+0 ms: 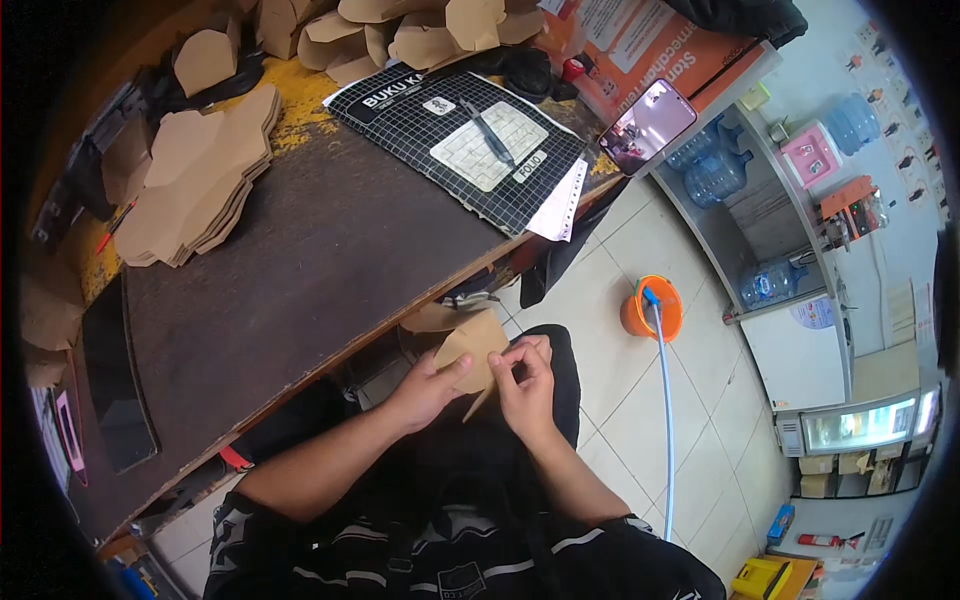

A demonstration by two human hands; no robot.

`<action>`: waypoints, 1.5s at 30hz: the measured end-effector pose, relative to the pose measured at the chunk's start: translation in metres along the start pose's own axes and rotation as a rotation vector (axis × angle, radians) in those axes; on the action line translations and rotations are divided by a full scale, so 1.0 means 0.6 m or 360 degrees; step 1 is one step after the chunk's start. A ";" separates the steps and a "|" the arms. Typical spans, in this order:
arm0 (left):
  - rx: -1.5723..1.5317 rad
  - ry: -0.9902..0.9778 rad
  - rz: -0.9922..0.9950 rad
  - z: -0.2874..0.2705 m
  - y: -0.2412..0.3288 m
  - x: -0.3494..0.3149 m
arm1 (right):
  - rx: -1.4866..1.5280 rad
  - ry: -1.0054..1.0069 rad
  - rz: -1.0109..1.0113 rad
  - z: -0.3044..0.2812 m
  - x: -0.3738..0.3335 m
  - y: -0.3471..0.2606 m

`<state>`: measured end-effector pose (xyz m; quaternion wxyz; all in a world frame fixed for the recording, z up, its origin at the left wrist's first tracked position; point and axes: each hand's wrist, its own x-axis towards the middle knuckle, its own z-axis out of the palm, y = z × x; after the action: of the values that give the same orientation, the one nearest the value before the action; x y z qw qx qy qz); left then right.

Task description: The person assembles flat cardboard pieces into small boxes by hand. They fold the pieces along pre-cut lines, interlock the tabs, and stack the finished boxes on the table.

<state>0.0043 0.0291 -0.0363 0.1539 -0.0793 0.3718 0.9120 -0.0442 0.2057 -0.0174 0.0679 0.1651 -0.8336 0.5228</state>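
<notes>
Over my lap, just off the table's front edge, I hold a partly folded brown cardboard box (480, 345). My left hand (425, 392) grips it from the left, thumb laid on its near panel. At the right edge, my right hand (525, 385) has thumb and fingers pinched on the cardboard. One flap points downward between my hands, and another panel spreads out behind to the left. The fingers under the box are hidden.
A stack of flat cardboard blanks (200, 185) lies on the dark tabletop (330, 245). Folded boxes (425, 38) line the back. A black gridded ledger (390, 125) carries a pen-like tool (488, 135); a phone (648, 125) stands beside it. An orange bucket (634, 318) stands on the floor.
</notes>
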 end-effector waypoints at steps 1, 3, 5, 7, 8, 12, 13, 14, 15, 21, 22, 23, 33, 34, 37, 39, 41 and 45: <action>-0.0025 -0.0058 -0.0011 -0.002 -0.001 0.000 | -0.0017 -0.0004 -0.0003 0.000 0.000 -0.004; -0.0043 -0.0031 -0.0087 -0.004 -0.002 -0.001 | -0.0051 -0.0014 -0.0008 0.002 0.000 -0.010; -0.0111 -0.0048 -0.0140 0.000 0.002 -0.004 | -0.0039 -0.0049 -0.0018 0.002 -0.004 -0.007; -0.0226 -0.0100 -0.0163 0.008 0.008 -0.012 | 0.0073 -0.0045 -0.0010 0.004 -0.008 0.004; -0.0242 -0.0135 -0.0171 0.011 0.009 -0.013 | 0.0178 -0.0023 0.0001 0.010 -0.010 0.018; -0.0219 -0.0177 -0.0182 0.008 0.001 -0.009 | 0.0509 0.0147 0.0222 0.029 -0.022 0.028; -0.0192 -0.0157 -0.0181 0.007 0.001 -0.010 | 0.0105 0.0009 0.0116 0.023 -0.021 0.025; -0.0065 -0.0134 -0.0177 0.007 0.002 -0.011 | -0.0032 -0.0028 0.0082 0.018 -0.018 0.021; 0.0061 -0.0109 -0.0173 0.008 0.003 -0.013 | -0.0169 -0.0064 0.0047 0.013 -0.013 0.016; 0.0557 -0.0156 -0.0039 0.009 0.005 -0.023 | 0.0119 -0.0136 0.0188 0.007 -0.006 0.001; 0.0627 -0.0184 -0.0034 0.013 0.011 -0.028 | 0.0423 -0.0161 0.0282 0.012 -0.009 0.011; 0.0731 -0.0150 0.0016 0.013 0.005 -0.030 | 0.0728 -0.0184 0.0374 0.015 -0.013 0.019; 0.2003 -0.0908 0.0160 0.055 0.101 -0.078 | 0.1516 -0.0831 0.0485 -0.085 0.018 -0.002; 0.2085 -0.0983 0.0229 0.060 0.104 -0.080 | 0.1424 -0.0903 0.0414 -0.090 0.022 -0.008; 0.1921 -0.0973 0.0300 0.065 0.102 -0.082 | 0.1393 -0.0661 0.0330 -0.075 0.022 -0.028; 0.1607 -0.0906 0.0231 0.063 0.096 -0.077 | 0.1530 -0.0366 0.0282 -0.065 0.026 -0.028; 0.1109 -0.0748 0.0022 0.053 0.080 -0.083 | 0.1708 0.0030 0.0250 -0.052 0.023 -0.022; 0.0232 -0.0671 0.0140 0.067 0.075 -0.083 | 0.0783 0.0176 -0.0650 -0.096 0.017 -0.015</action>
<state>0.0347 0.0159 0.0348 0.1937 0.1407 0.3995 0.8849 -0.0540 0.2515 0.0184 0.1746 0.3117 -0.6268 0.6924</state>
